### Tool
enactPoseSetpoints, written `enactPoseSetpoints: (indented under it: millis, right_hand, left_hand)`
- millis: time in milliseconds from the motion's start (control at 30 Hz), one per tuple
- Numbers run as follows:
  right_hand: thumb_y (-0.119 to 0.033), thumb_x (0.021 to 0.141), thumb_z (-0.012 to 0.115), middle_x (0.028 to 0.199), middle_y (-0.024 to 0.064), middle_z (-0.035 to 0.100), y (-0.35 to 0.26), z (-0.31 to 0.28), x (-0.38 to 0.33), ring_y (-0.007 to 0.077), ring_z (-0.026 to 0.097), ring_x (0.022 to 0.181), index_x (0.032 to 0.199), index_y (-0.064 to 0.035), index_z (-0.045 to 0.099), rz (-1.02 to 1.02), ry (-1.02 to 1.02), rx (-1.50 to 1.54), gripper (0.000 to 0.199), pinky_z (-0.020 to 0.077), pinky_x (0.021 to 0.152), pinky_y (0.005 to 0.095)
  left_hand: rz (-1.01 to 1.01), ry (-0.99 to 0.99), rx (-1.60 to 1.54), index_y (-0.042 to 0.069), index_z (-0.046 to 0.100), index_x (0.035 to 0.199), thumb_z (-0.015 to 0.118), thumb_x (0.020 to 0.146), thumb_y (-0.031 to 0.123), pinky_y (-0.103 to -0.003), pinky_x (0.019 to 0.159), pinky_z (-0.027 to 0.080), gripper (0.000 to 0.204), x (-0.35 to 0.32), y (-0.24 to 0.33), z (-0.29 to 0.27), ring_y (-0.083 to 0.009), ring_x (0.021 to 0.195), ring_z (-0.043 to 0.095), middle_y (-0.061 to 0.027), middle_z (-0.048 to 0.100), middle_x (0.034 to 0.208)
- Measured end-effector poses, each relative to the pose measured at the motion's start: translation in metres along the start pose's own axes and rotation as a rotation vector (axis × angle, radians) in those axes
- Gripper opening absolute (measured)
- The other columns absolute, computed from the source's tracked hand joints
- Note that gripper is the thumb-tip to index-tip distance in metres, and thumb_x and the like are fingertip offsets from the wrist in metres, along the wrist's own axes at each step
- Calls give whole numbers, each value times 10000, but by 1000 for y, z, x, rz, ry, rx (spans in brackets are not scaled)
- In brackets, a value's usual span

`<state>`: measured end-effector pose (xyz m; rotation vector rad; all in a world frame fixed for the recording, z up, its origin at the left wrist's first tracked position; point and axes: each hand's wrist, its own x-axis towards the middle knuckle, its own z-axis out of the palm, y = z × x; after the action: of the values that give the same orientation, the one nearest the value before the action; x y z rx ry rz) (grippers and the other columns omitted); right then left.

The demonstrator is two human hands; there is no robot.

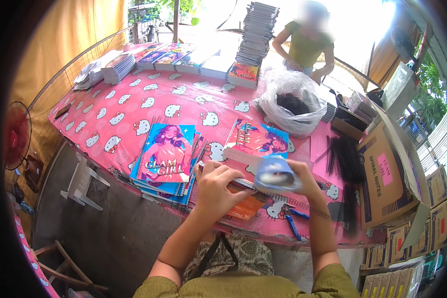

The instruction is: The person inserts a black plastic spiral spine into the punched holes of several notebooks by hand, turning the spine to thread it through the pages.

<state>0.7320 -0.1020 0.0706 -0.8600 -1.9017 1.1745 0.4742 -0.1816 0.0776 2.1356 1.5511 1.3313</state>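
1. Outdoor stall setting: a counter under a pink patterned cloth carries stacked notebooks, with cardboard cartons to the right and another person working at the far end.
2. Left hand is closed, fingers curled down onto the spiral-bound notebook, which lies at the counter's near edge directly beneath both hands. Its wire spiral runs out past the right wrist.
3. Right hand is clamped around a bluish-grey tool, held over the notebook's binding edge; its working end is blurred and cannot be identified.
4. Risk: the notebook overhangs the near edge; downward pressure from the left hand could tip it to the floor.
5. Risk: blue-handled pliers lie below the right wrist, near the edge; a forearm sweep could knock them off.
6. Risk: the notebook pile to the left of the left hand is fanned unevenly; an elbow nudge could slide it.
7. Risk: loose black binding coils beyond the right hand could snag the free wire end.
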Motion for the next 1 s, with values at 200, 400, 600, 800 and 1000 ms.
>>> enactPoseSetpoints:
  millis: [200, 400, 600, 800, 1000]
  right_hand:
    - [-156, 741, 813, 1016, 65, 679, -7, 13, 7, 116, 638, 917, 1132, -34, 628, -159, -148, 298, 450, 556, 794, 319]
    - [-92, 744, 792, 991, 41, 683, -3, 20, 18, 137, 638, 908, 1108, -41, 640, -63, -62, 156, 398, 528, 848, 320]
    - [-29, 716, 750, 943, 38, 678, 8, 24, 38, 109, 613, 872, 1027, -45, 665, -105, -1, -59, 323, 507, 776, 274]
    - [-8, 684, 744, 920, 31, 676, -17, 47, 59, 89, 612, 836, 980, -29, 669, -14, 49, -188, 307, 499, 737, 246]
    - [33, 639, 706, 915, 30, 681, -19, 58, 66, 92, 615, 851, 1068, -23, 667, 90, -77, -227, 434, 499, 761, 268]
  left_hand:
    - [7, 43, -47, 75, 696, 924, 874, 589, 227, -368, 772, 452, 408, 2, 4, -10, -242, 868, 571, -66, 672, 887]
    - [93, 151, -73, 55, 677, 906, 876, 596, 176, -407, 891, 469, 388, -2, -14, -8, -285, 1025, 585, -132, 629, 1108]
    - [-85, 247, -143, 36, 668, 892, 896, 587, 164, -380, 869, 523, 401, -6, -22, -15, -276, 1093, 582, -139, 476, 1334]
    - [-195, 199, -403, 18, 632, 1010, 834, 687, 45, -289, 862, 537, 382, -8, -41, -19, -168, 1038, 608, -118, 589, 1158]
    - [-323, 291, -819, -7, 620, 1061, 750, 750, -76, -275, 857, 542, 344, -10, -48, -12, -133, 1014, 612, -87, 624, 1102]
